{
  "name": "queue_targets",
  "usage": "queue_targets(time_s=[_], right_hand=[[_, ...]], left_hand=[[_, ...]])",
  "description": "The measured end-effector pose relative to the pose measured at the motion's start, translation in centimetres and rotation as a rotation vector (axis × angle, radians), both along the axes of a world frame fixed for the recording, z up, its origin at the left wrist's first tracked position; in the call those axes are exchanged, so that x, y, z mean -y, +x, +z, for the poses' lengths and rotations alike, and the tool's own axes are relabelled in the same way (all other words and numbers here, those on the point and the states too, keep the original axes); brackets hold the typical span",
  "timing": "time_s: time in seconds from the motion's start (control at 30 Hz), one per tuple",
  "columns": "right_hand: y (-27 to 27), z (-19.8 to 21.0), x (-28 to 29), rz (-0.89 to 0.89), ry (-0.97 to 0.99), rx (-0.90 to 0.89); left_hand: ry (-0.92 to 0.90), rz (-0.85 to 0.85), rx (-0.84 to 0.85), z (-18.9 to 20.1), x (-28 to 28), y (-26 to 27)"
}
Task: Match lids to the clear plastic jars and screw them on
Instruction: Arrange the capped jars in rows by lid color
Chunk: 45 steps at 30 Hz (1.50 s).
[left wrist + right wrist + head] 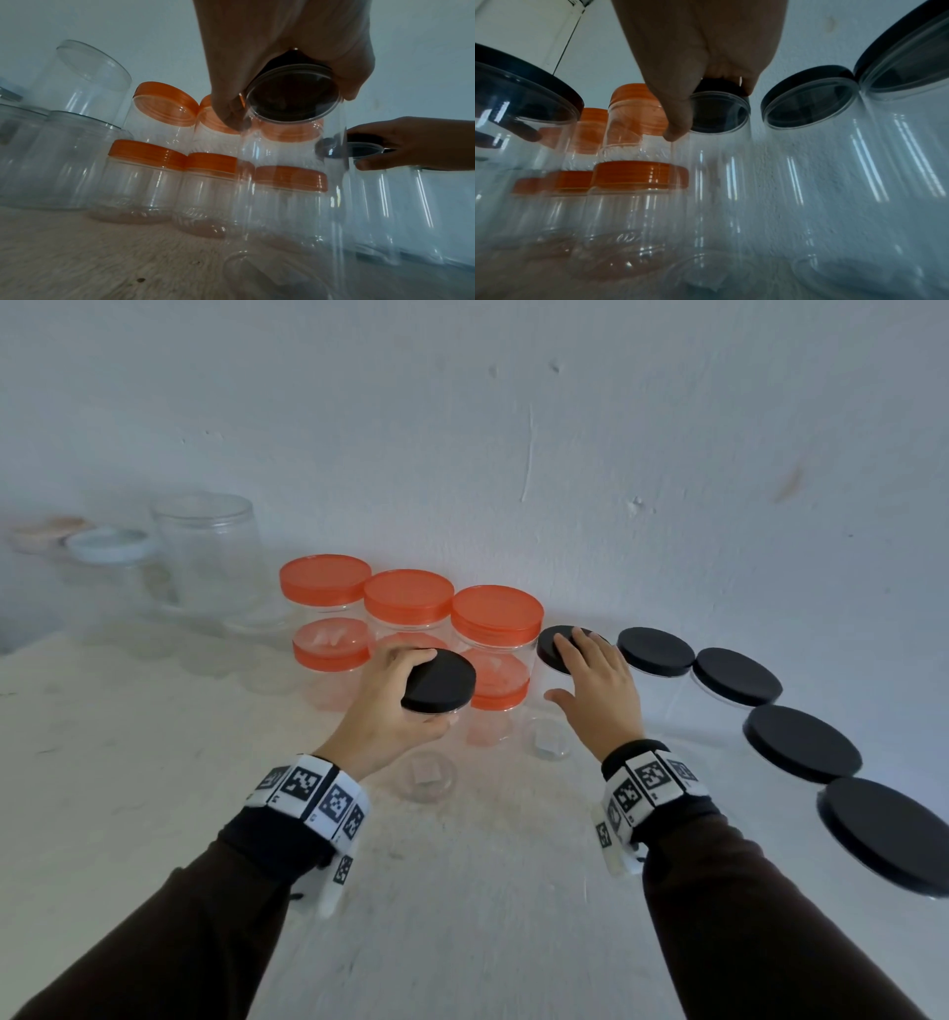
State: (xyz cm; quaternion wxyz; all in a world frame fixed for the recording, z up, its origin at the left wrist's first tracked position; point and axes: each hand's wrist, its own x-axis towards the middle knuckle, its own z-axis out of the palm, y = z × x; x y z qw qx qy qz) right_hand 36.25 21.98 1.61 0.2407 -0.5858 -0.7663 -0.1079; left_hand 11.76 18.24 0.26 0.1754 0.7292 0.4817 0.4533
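Head view: left hand [393,698] curls around a black lid [439,681] on a clear jar [290,182] standing on the tabletop [154,762]; right hand [595,685], fingers spread, apparently rests on a neighbouring jar's black lid [552,647].

sleeves: long, dark brown, both arms, reaching to the wrists | cuffs: black fabric under the bands | left wristband [312,794]: white blocks, each printed with a black-and-white square tag | right wristband [648,783]: same white blocks with tags | white plastic mount hanging below each band | hands: bare
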Motion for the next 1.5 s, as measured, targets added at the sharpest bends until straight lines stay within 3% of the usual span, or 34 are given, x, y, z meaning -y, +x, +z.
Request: queue_targets(time_s=[0.2,0.3,0.53,0.7,1.0,1.5], right_hand=[[0.4,1.0,0.4,-0.006,-0.111,0.066],[1.3,2.4,1.2,-0.015,-0.17,0.006],[4.7,4.0,1.3,-0.234,-0.113,-0.042],[5.4,3.2,0.6,-0.282,-0.166,-0.041],[5.2,3.7,1.7,-0.289,-0.208,0.045],[4.9,3.6,3.3,-0.255,-0.21,0.022]], left_hand=[[0.03,-0.002,-0.007,-0.1,-0.1,-0.1],[0.034,-0.008,-0.003,-0.2,-0.2,-0.1],[0.018,-0.007,0.007,-0.3,-0.3,-0.1],[0.01,-0.01,0.007,-0.4,-0.3,-0.1],[0.013,-0.005,0.003,-0.3,-0.4,-0.2],[0.022,-0.001,-0.008,-0.1,-0.2,-0.1]])
